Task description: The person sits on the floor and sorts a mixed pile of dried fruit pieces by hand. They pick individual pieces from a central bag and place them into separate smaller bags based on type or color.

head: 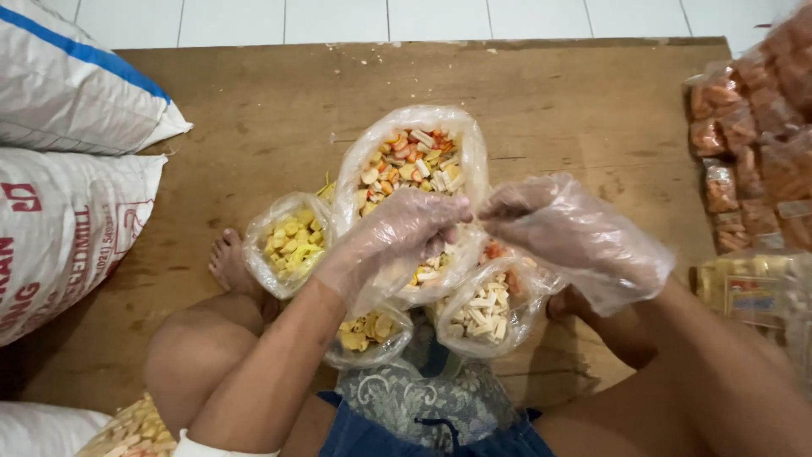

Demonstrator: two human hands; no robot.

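The person sits cross-legged on a brown wooden board [254, 110] laid on the floor, both hands in loose clear plastic gloves. The left hand [397, 233] is curled over the near rim of a clear bag of mixed snacks [410, 165], its fingers closed on the plastic at the bag's right edge. The right hand [558, 228] meets it there, fingertips pinched narrow on the same rim, so the bag's open mouth lies just beyond and to the left of both hands. The bag holds orange, yellow and white pieces and leans upright between the person's knees. Touching it on the left is a small bag of yellow pieces [290, 241]; under the left wrist sits another bag of yellow chips [368, 332], and below the right hand a bag of white sticks [486, 315]. White woven sacks [68, 152] are stacked at the left, and sealed packets of orange snacks [744, 144] lie at the right.
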